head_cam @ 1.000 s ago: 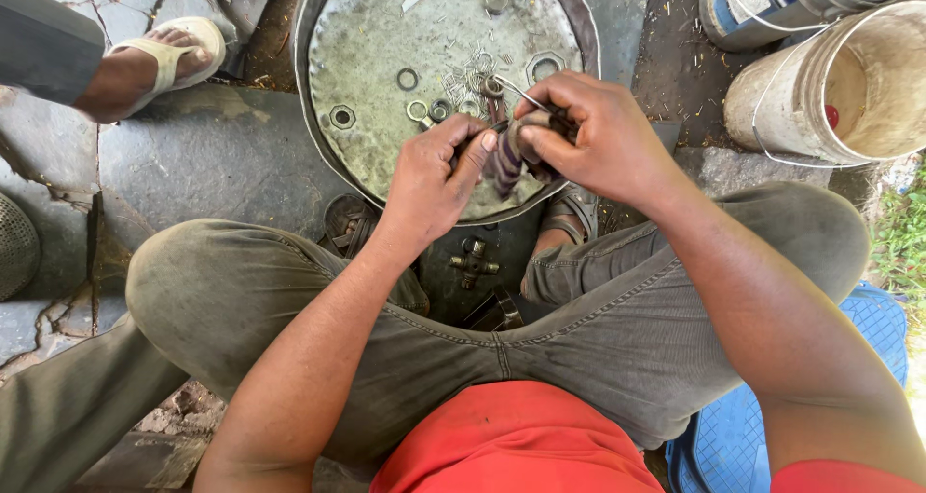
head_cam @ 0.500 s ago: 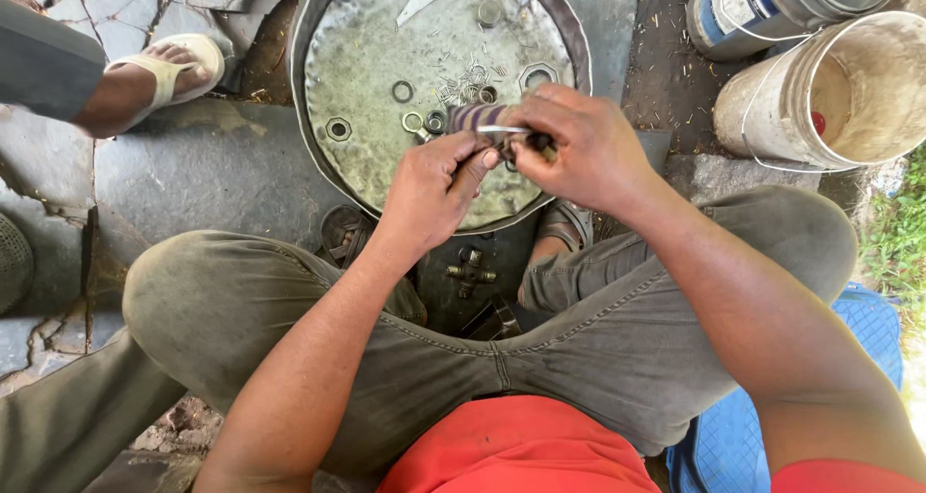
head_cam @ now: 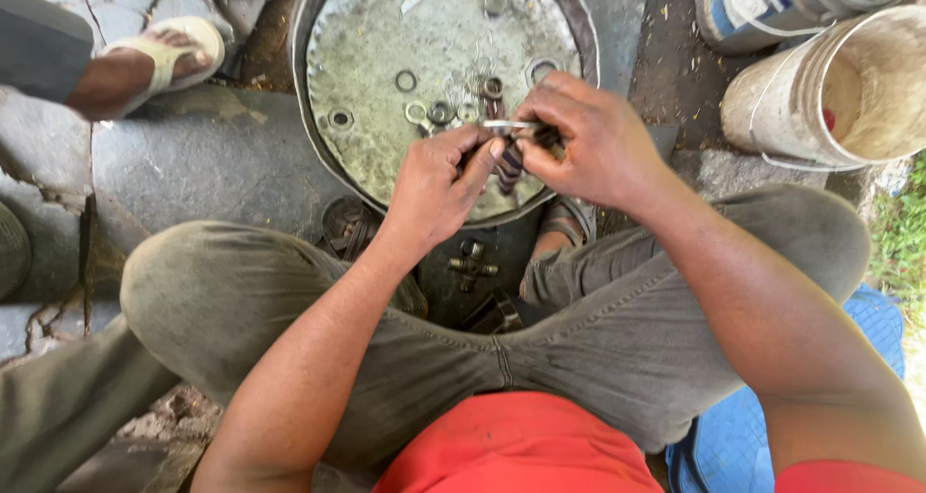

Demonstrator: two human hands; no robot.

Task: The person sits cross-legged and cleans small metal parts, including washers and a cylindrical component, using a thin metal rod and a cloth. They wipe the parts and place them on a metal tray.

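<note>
From the head view, my left hand (head_cam: 439, 184) and my right hand (head_cam: 588, 141) meet above the near part of the large round dented metal pan (head_cam: 386, 40) that lies on the stone floor (head_cam: 183, 165). Both hands are closed around a small dark greasy metal part (head_cam: 509, 160), and a thin shiny steel piece (head_cam: 509, 124) lies across its top between my fingertips. My left fingers (head_cam: 477, 153) pinch it from the left side, and my right fingers curl over it from the right. Compared with one second ago, the hands have moved a little upward over the pan, and the dark part now hangs lower between them, more hidden by my right hand.

Several small steel ring washers (head_cam: 406, 80) lie loose inside the pan, beyond my hands, in the same places as before. A foot in a pale sandal (head_cam: 169, 54) of another person rests on the floor at the left. Two dirty white plastic buckets (head_cam: 839, 88) stand at the right.
</note>
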